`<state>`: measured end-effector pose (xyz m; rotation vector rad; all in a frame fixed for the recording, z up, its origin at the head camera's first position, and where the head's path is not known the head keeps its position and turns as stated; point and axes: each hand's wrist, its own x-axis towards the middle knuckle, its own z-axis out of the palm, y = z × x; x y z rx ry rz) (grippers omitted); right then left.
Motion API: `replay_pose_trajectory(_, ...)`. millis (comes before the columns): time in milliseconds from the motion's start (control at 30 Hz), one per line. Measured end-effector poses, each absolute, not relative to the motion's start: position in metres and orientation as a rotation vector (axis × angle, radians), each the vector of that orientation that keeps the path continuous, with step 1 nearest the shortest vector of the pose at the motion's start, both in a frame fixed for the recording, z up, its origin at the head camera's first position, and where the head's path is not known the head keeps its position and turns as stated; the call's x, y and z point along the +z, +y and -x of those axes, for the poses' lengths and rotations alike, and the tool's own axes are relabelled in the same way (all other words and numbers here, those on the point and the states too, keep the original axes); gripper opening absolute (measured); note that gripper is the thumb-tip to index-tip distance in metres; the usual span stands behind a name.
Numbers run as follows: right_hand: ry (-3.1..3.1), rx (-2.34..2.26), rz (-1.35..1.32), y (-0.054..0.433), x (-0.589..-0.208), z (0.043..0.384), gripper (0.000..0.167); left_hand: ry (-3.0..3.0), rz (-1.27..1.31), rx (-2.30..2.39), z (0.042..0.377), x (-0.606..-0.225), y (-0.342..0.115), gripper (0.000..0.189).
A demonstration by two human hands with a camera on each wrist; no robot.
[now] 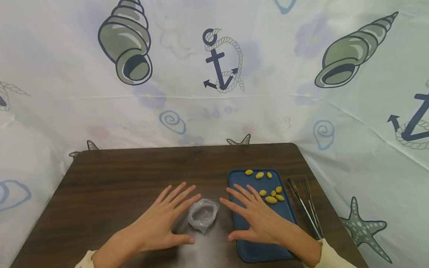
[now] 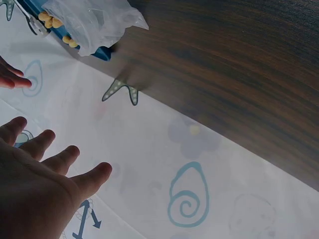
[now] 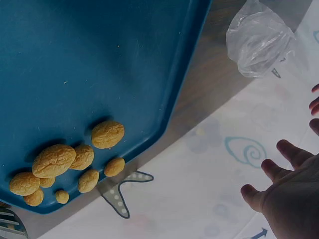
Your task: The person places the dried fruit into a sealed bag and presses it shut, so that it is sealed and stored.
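Both hands hover over the table with fingers spread. My left hand [image 1: 159, 223] is left of a crumpled clear plastic bag [image 1: 202, 216] that stands with its mouth open. My right hand [image 1: 258, 219] is over the near left part of a blue tray [image 1: 258, 253], overlapping it in the head view. Neither hand holds anything. Several small, wrinkled, yellow-brown oval pieces [image 3: 54, 160] lie toward the tray's far end. In the left wrist view, the fingers [image 2: 92, 179] are straight and apart from the bag [image 2: 102, 25].
Long metal utensils [image 1: 313, 216], one end tined, lie along the tray's right side. The dark wood-grain table [image 1: 134, 178] stretches left of the bag. A white cloth [image 1: 187, 74] printed with shells, anchors and starfish hangs behind the table's far edge.
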<state>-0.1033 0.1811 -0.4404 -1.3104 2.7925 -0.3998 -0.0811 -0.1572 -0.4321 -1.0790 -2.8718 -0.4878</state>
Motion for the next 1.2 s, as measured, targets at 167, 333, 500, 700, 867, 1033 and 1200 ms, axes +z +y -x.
replay_pose_trajectory(167,2.787,-0.407,1.312,0.178,-0.441,0.103,0.090,-2.871,1.079,-0.471,0.081,-0.432,-0.160,0.103)
replay_pose_trajectory(333,2.797,-0.421,1.274,0.178,-0.440,0.101,0.091,-2.858,1.072,-0.447,0.081,-0.429,-0.161,0.104)
replay_pose_trajectory(500,2.826,-0.431,1.256,0.180,-0.438,0.098,0.094,-2.845,1.055,-0.459,0.079,-0.430,-0.162,0.103)
replay_pose_trajectory(700,2.859,-0.462,1.214,0.185,-0.437,0.095,0.100,-2.849,0.981,-0.489,0.076,-0.436,-0.164,0.103)
replay_pose_trajectory(867,2.898,-0.474,1.146,0.190,-0.438,0.093,0.101,-2.863,0.931,-0.552,0.077,-0.444,-0.165,0.103)
replay_pose_trajectory(1033,2.923,-0.507,1.106,0.192,-0.439,0.090,0.101,-2.867,0.903,-0.592,0.078,-0.451,-0.164,0.104)
replay_pose_trajectory(1200,2.935,-0.557,1.056,0.195,-0.444,0.090,0.102,-2.873,0.845,-0.656,0.076,-0.458,-0.161,0.105)
